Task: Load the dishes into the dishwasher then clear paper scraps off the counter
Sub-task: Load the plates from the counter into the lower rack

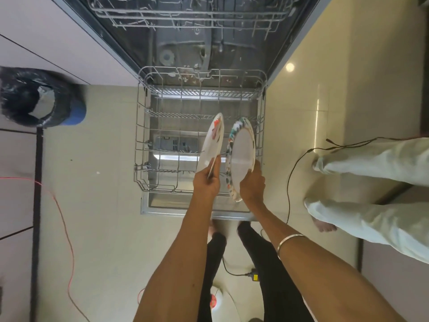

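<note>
The dishwasher's lower wire rack is pulled out over the open door, and its upper rack shows at the top. My left hand grips the near edge of a white plate with a red print, held on edge over the rack's right side. My right hand grips a second plate with a coloured patterned rim, also on edge, just right of the first. Both plates stand nearly upright, close together, and whether they touch the rack's tines I cannot tell.
A bin lined with a black bag stands on the floor at the left. Another person's legs in pale trousers stand at the right. A black cable and a red cable trail over the floor.
</note>
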`<state>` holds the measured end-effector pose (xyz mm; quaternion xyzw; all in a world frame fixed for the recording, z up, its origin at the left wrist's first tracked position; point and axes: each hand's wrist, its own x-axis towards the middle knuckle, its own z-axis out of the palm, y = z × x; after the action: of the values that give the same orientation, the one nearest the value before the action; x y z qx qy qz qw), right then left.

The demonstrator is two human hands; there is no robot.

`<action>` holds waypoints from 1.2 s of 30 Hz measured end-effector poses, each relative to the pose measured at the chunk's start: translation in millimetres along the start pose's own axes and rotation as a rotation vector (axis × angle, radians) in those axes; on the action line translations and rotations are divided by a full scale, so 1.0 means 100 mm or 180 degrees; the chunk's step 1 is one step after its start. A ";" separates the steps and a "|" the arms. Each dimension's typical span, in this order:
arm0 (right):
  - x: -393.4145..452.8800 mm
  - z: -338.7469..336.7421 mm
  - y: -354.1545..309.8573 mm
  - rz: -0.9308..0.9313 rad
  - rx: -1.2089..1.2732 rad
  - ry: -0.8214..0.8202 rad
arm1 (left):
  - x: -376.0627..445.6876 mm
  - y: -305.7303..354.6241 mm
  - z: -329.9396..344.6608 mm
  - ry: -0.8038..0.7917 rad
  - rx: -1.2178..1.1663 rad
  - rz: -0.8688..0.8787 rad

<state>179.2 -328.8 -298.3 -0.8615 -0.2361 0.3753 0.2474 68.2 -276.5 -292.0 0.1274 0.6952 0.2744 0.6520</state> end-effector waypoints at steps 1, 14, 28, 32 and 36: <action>0.00 -0.01 -0.01 0.0051 0.0047 -0.0051 | 0.03 -0.01 0.02 -0.0004 -0.0922 -0.0562; 0.03 -0.05 0.00 0.0398 0.0322 -0.0296 | -0.06 0.09 -0.06 -0.0070 -0.0351 -0.0823; 0.05 -0.12 0.09 0.0229 0.0395 -0.0442 | 0.03 -0.05 0.17 0.0331 0.4204 0.1405; 0.01 -0.11 0.04 0.0159 0.0336 -0.0359 | -0.13 0.03 0.28 0.0412 0.4073 0.1695; 0.02 -0.10 0.03 0.0183 0.0341 -0.0365 | -0.30 0.06 0.32 0.0424 0.3823 0.1762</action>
<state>188.6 -332.6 -294.8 -0.8306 -0.2046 0.4430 0.2684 101.3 -280.6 -263.6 0.6252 0.7078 0.0039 0.3288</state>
